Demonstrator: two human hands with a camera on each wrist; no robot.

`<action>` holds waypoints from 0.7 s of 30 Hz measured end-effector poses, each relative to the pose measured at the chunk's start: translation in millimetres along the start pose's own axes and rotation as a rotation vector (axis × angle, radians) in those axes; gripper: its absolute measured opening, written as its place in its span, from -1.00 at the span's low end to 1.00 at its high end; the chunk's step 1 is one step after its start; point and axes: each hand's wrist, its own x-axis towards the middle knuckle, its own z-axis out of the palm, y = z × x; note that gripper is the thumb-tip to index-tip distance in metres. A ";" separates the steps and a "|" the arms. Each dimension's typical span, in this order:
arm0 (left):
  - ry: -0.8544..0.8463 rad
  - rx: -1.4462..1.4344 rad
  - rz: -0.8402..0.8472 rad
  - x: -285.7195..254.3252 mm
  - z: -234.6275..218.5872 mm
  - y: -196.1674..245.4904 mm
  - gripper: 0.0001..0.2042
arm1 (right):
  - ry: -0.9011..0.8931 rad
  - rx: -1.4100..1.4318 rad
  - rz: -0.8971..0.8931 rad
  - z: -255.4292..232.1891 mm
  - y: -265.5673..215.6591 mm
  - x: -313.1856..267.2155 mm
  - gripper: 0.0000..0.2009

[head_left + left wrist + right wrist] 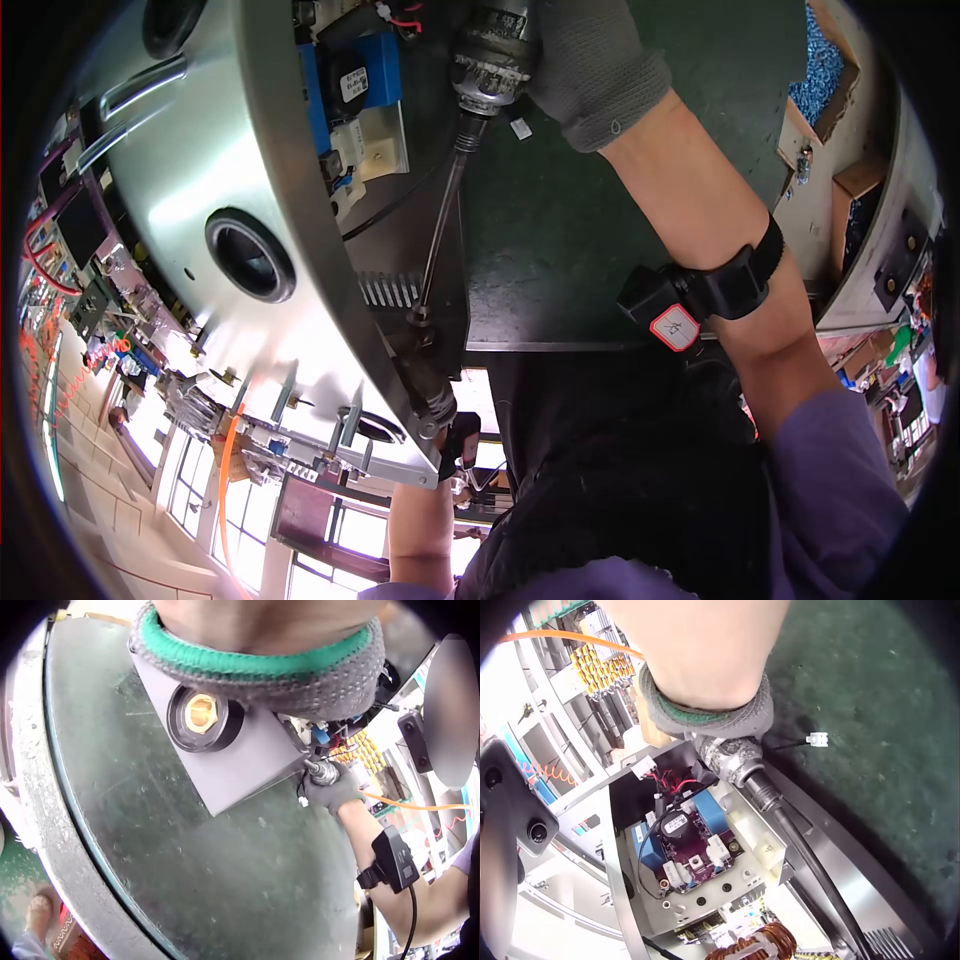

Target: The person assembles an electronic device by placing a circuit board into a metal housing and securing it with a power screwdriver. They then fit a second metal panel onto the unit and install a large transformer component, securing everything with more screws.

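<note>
My gloved right hand [595, 75] grips a worn metal power driver [492, 60] at the top of the head view; the left wrist view also shows this right hand [334, 787] around the driver [322, 772]. A long thin shaft [443, 220] slants from it to the lower edge of the metal housing [310, 330]. My left hand [425, 385] is at that lower edge, partly hidden and dark, its fingers unclear. In the left wrist view only its glove cuff [262, 675] shows, above a black ring with a brass fitting [201, 713].
Inside the housing are a purple circuit board [694, 851] and a copper coil [757, 945]. A white connector [819, 739] lies on the green tabletop [855, 682]. A box of blue pieces [818, 75] stands at the right. An orange hose [412, 804] runs behind the right arm.
</note>
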 end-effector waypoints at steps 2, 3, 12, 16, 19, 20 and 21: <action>0.008 0.009 -0.001 0.1 -2.7 -1.1 -0.82 | 0.072 -0.026 0.015 6.2 1.8 -0.5 -0.83; 0.017 0.012 0.004 0.0 -3.9 -0.4 -0.82 | 0.142 -0.053 0.028 7.8 1.7 -0.7 -0.83; 0.037 0.049 -0.002 -0.8 -11.7 -1.6 -0.82 | 0.093 -0.125 -0.008 4.4 0.7 -4.3 -0.79; 0.024 0.051 0.018 0.5 -9.0 -0.3 -0.82 | 0.133 -0.117 -0.026 12.5 -0.5 -5.0 -0.80; 0.017 0.057 0.033 2.7 -7.2 0.4 -0.82 | 0.135 -0.090 -0.081 9.6 4.7 -4.1 -0.80; 0.017 0.061 0.034 2.5 -6.2 0.0 -0.82 | 0.107 -0.069 -0.016 6.9 4.1 -4.4 -0.81; 0.018 0.061 0.037 2.7 -4.9 -0.4 -0.82 | 0.078 -0.053 0.048 5.0 2.6 -4.6 -0.81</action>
